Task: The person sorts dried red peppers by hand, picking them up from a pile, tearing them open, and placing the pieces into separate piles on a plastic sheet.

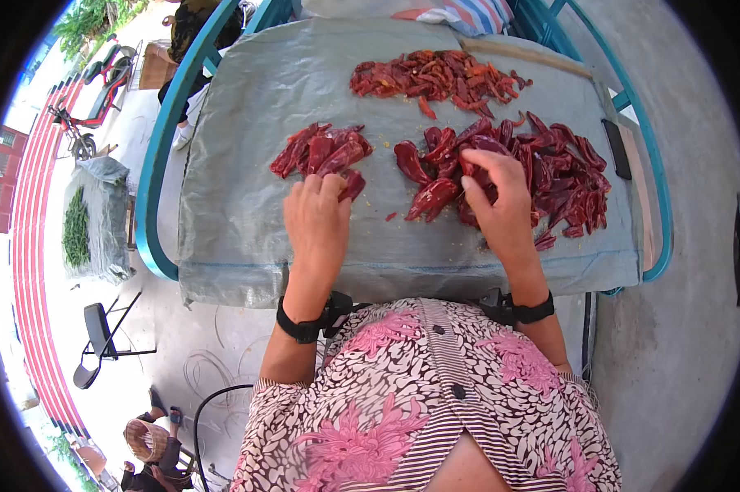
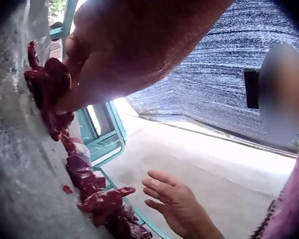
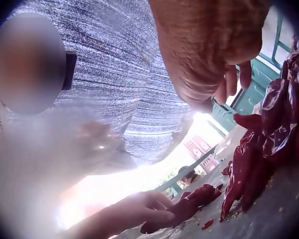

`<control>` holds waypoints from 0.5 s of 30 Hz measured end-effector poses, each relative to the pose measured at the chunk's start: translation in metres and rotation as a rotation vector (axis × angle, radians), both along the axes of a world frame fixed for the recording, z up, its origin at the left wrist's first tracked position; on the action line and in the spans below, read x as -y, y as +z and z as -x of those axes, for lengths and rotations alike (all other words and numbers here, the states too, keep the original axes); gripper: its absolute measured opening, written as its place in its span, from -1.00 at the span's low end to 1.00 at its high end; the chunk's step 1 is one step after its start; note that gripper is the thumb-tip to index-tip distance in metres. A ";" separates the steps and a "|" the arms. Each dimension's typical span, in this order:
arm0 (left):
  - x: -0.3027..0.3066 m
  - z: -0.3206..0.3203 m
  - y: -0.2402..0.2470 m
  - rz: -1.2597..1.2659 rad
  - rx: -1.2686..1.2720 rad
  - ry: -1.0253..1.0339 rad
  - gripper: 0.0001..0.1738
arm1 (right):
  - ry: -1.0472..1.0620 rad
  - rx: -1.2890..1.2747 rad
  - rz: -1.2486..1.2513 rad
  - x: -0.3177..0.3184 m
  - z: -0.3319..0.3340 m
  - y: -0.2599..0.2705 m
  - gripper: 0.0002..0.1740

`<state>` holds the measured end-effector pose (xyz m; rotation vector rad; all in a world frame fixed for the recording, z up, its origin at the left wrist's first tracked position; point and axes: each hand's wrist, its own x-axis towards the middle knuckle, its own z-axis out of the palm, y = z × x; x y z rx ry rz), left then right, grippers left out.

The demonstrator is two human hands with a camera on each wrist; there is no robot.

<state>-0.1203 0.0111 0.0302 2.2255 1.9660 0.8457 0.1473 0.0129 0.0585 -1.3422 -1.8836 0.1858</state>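
Observation:
Dried red chili peppers lie in three heaps on a grey woven sheet (image 1: 239,238). My left hand (image 1: 316,217) is at the small left heap (image 1: 321,148), its fingers bent down and pinching a dark red chili pepper (image 1: 352,187) at the heap's near edge. The fingertips are partly hidden behind the hand in the head view. Over the large right heap (image 1: 562,176) hovers my right hand (image 1: 505,201), thumb and fingers parted with nothing between them. From the left wrist, that right hand (image 2: 182,204) shows relaxed fingers beside the peppers.
A heap of smaller, brighter chili pieces (image 1: 435,78) lies at the back. A black phone-like slab (image 1: 617,149) lies at the right edge. Teal metal rails (image 1: 152,180) flank the sheet, and a striped bag (image 1: 460,15) sits beyond it.

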 end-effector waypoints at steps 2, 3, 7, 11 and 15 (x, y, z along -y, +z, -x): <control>0.002 -0.009 0.004 -0.020 0.106 -0.098 -0.71 | 0.130 0.028 -0.001 0.001 0.006 0.002 -0.46; 0.003 -0.014 0.005 -0.034 0.159 -0.145 -0.71 | 0.179 0.022 0.028 0.001 0.011 0.002 -0.46; 0.013 -0.042 0.009 0.056 0.394 -0.280 -0.70 | 0.323 -0.035 0.161 0.001 0.024 0.002 -0.46; 0.019 -0.044 0.008 0.186 0.514 -0.261 -0.72 | 0.365 -0.069 0.276 0.000 0.023 -0.004 -0.52; 0.004 -0.022 -0.004 0.049 0.305 -0.049 -0.70 | 0.311 -0.085 0.277 -0.003 0.020 0.003 -0.59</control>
